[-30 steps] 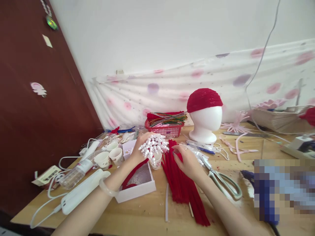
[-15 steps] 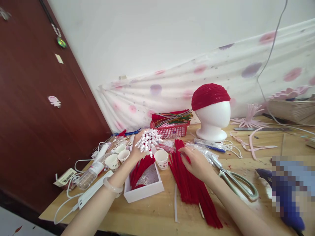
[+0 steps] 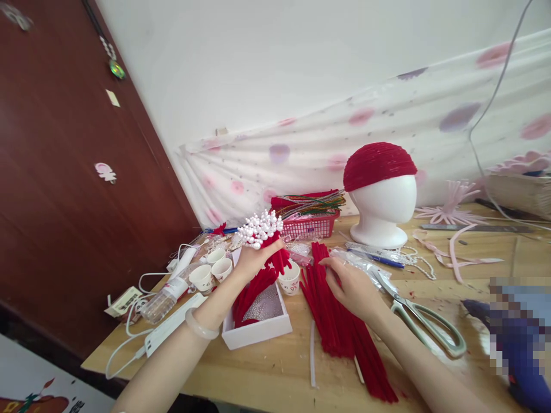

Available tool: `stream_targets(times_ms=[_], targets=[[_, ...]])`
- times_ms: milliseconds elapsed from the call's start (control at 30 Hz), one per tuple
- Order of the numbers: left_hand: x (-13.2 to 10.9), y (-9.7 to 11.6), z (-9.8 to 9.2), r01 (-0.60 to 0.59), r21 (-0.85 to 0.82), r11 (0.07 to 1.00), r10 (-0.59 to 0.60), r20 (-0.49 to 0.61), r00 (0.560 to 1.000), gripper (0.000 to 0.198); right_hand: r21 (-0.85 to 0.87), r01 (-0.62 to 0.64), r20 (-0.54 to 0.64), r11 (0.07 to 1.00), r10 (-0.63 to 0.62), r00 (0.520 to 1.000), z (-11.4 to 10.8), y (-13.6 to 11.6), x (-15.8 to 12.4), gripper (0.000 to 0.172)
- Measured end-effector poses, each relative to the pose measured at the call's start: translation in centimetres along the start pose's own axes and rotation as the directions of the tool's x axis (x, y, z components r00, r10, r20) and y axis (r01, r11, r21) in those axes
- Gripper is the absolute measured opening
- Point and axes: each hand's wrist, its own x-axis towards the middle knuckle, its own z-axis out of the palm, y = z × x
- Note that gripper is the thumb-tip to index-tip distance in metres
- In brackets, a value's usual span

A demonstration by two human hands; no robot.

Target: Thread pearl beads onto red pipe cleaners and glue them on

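A bunch of red pipe cleaners tipped with white pearl beads [image 3: 260, 228] is gripped in my left hand [image 3: 253, 261], with the beads fanned out above the fist and red ends showing past the thumb. Below that hand is a white box [image 3: 260, 338] of loose pearls, more red stems lying in it. My right hand [image 3: 350, 287] is over a pile of long red pipe cleaners [image 3: 333, 327] on the table, thumb and fingers pinched on stems near the pile's upper end. How many stems it pinches cannot be made out.
Scissors [image 3: 426, 321] and a blurred blue tool [image 3: 525, 350] lie at right. Behind stand a white foam head [image 3: 381, 212] in a red cap and a red basket [image 3: 307, 226] of pipe cleaners. Paper cups [image 3: 201, 278], a bottle [image 3: 161, 301] and a power strip [image 3: 172, 327] are left.
My left hand has turned, tilting the beaded bunch upright, and its red ends now show. My right hand stays at the pile, its fingers drawn closer together. The view has shifted slightly.
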Motion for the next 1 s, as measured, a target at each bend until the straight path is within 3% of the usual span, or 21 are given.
stream_targets(times_ms=[167, 400, 700, 1000], targets=[[-0.9, 0.8, 0.8, 0.052, -0.028, 0.998, -0.049, 0.102, 0.994, 0.01, -0.011, -0.038, 0.04, 0.999, 0.039, 0.998, -0.2, -0.2, -0.1, 0.018], [-1.6, 2.1, 1.3, 0.116, -0.16, 0.98, -0.086, 0.18, 0.98, 0.012, -0.023, -0.056, 0.08, 0.998, 0.058, 0.995, -0.5, -0.6, -0.1, 0.019], [-2.1, 2.4, 1.6, 0.14, -0.254, 0.957, -0.099, 0.167, 0.981, 0.036, -0.079, -0.091, 0.139, 0.993, 0.101, 0.985, -0.4, -0.7, -0.1, 0.016], [-0.8, 2.7, 0.0, 0.163, -0.17, 0.972, -0.136, 0.157, 0.978, 0.006, -0.139, -0.092, 0.182, 0.986, 0.117, 0.976, -0.5, -0.8, 0.1, 0.015]])
